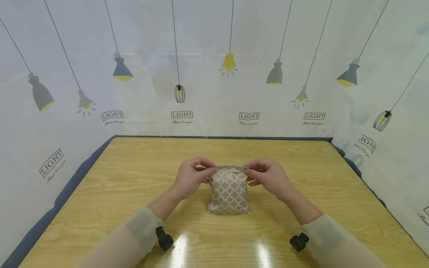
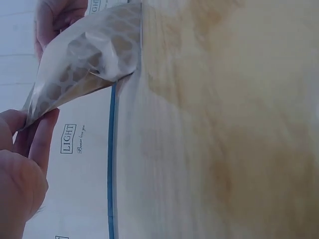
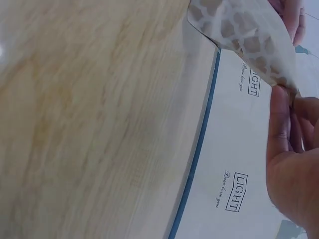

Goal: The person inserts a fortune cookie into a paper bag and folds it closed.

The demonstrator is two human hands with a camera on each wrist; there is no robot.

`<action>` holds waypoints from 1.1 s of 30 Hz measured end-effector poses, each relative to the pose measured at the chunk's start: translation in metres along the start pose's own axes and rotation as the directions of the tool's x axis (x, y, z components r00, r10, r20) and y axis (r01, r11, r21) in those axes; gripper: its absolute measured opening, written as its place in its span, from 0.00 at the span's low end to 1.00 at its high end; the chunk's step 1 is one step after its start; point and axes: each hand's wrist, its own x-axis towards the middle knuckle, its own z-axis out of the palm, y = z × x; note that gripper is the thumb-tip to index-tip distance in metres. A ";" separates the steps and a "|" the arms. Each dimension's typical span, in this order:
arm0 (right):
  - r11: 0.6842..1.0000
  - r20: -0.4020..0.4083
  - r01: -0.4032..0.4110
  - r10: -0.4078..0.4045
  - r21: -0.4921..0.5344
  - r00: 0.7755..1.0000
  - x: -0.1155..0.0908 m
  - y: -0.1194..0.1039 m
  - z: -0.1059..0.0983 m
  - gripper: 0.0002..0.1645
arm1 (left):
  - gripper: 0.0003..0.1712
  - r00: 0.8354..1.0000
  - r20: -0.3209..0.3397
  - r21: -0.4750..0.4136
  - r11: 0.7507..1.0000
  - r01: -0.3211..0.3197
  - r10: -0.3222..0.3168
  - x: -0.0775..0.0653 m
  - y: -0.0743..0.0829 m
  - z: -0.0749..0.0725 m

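Observation:
A small beige pouch (image 1: 229, 191) with a white lattice pattern stands upright on the table in the head view, its bottom edge on the wood. My left hand (image 1: 192, 175) pinches its upper left corner between thumb and fingers. At the upper right corner, my right hand (image 1: 269, 176) pinches the edge the same way. The top edge is stretched between both hands. From the left wrist, the pouch (image 2: 89, 55) looks puffed out below and narrow at the top, with the left hand (image 2: 25, 164) on its corner. The right wrist view shows the right thumb and fingers gripping the other corner (image 3: 284, 82).
The wooden table (image 1: 134, 163) spreads around the pouch, with a dark blue border along its edges. Behind it and at both sides hangs a pale cloth (image 1: 207, 82) printed with lamps and "LIGHT" labels. Small black cameras (image 1: 164, 238) sit at both wrists.

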 end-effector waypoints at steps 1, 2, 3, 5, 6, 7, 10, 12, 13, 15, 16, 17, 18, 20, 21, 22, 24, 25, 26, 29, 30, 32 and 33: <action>1.000 -0.002 -0.005 0.005 0.005 1.000 0.000 0.000 0.000 0.15 | 0.08 1.000 -0.002 -0.007 1.000 0.004 -0.004 0.000 0.000 0.000; 1.000 -0.008 -0.011 0.011 0.007 1.000 -0.001 0.000 -0.001 0.15 | 0.08 1.000 -0.004 -0.017 1.000 0.010 -0.010 0.000 -0.001 -0.001; 1.000 -0.015 -0.018 0.018 0.009 1.000 -0.001 -0.001 -0.001 0.15 | 0.08 1.000 -0.006 -0.024 1.000 0.014 -0.014 0.000 -0.001 -0.001; 1.000 -0.031 -0.023 0.024 0.007 0.999 -0.001 -0.001 0.000 0.15 | 0.08 1.000 -0.011 -0.037 0.999 0.019 -0.019 0.000 -0.003 -0.001; 1.000 -0.038 -0.027 0.027 0.005 0.999 -0.001 -0.001 0.000 0.15 | 0.08 1.000 -0.016 -0.038 0.999 0.020 -0.021 0.000 -0.004 -0.002; 1.000 -0.041 -0.028 0.029 0.005 0.999 -0.001 -0.001 0.001 0.15 | 0.07 1.000 -0.020 -0.045 0.999 0.023 -0.024 0.000 -0.004 -0.002; 0.999 -0.039 -0.031 0.032 0.009 0.999 0.000 -0.002 0.001 0.14 | 0.06 0.999 -0.034 -0.053 0.998 0.032 -0.034 0.001 -0.006 -0.003; 0.999 -0.035 -0.038 0.039 0.016 0.999 0.000 -0.002 0.001 0.13 | 0.07 0.998 -0.039 -0.060 0.997 0.046 -0.048 0.002 -0.006 -0.004; 0.999 -0.034 -0.043 0.044 0.018 0.998 0.000 -0.002 0.001 0.13 | 0.07 0.998 -0.040 -0.065 0.996 0.054 -0.057 0.003 -0.006 -0.004; 0.998 -0.037 -0.059 0.060 0.020 0.998 0.002 -0.001 0.001 0.12 | 0.08 0.997 -0.037 -0.070 0.995 0.069 -0.072 0.004 -0.007 -0.005; 0.998 -0.038 -0.067 0.067 0.021 0.997 0.003 -0.001 0.001 0.11 | 0.08 0.996 -0.033 -0.073 0.994 0.076 -0.079 0.005 -0.007 -0.005; 0.997 -0.040 -0.074 0.075 0.021 0.996 0.004 0.000 0.001 0.11 | 0.08 0.996 -0.029 -0.070 0.994 0.082 -0.084 0.005 -0.008 -0.005; 0.996 -0.040 -0.083 0.084 0.020 0.996 0.005 0.000 0.001 0.11 | 0.08 0.996 -0.024 -0.068 0.994 0.087 -0.089 0.006 -0.008 -0.006; 0.995 -0.040 -0.098 0.099 0.017 0.994 0.008 0.001 0.001 0.11 | 0.07 0.996 -0.016 -0.059 0.994 0.090 -0.092 0.007 -0.009 -0.006; 0.994 -0.039 -0.105 0.105 0.014 0.994 0.010 0.001 0.001 0.11 | 0.07 0.996 -0.012 -0.052 0.994 0.091 -0.092 0.008 -0.009 -0.006; 0.994 -0.036 -0.110 0.111 0.008 0.993 0.011 0.001 0.000 0.10 | 0.06 0.996 -0.010 -0.043 0.995 0.090 -0.091 0.009 -0.010 -0.006; 0.992 -0.026 -0.125 0.125 -0.002 0.992 0.015 0.002 -0.001 0.10 | 0.06 0.996 -0.009 -0.030 0.995 0.090 -0.090 0.010 -0.011 -0.006; 0.991 -0.020 -0.130 0.130 -0.005 0.991 0.017 0.003 -0.001 0.10 | 0.05 0.996 -0.012 -0.022 0.996 0.091 -0.092 0.011 -0.011 -0.006; 0.991 -0.013 -0.135 0.135 -0.007 0.991 0.019 0.004 -0.002 0.11 | 0.05 0.995 -0.015 -0.017 0.995 0.094 -0.094 0.013 -0.012 -0.006; 0.988 0.013 -0.152 0.152 0.004 0.988 0.024 0.007 -0.003 0.12 | 0.05 0.994 -0.030 -0.003 0.994 0.106 -0.106 0.017 -0.016 -0.006; 0.988 0.022 -0.155 0.155 0.010 0.988 0.026 0.008 -0.003 0.13 | 0.06 0.993 -0.032 0.002 0.994 0.111 -0.110 0.018 -0.017 -0.005; 0.986 0.036 -0.167 0.166 0.019 0.985 0.029 0.011 -0.003 0.14 | 0.07 0.992 -0.036 0.005 0.993 0.119 -0.119 0.022 -0.020 -0.005; 0.984 0.040 -0.176 0.175 0.022 0.984 0.031 0.012 -0.003 0.14 | 0.07 0.992 -0.037 0.008 0.993 0.122 -0.121 0.023 -0.021 -0.005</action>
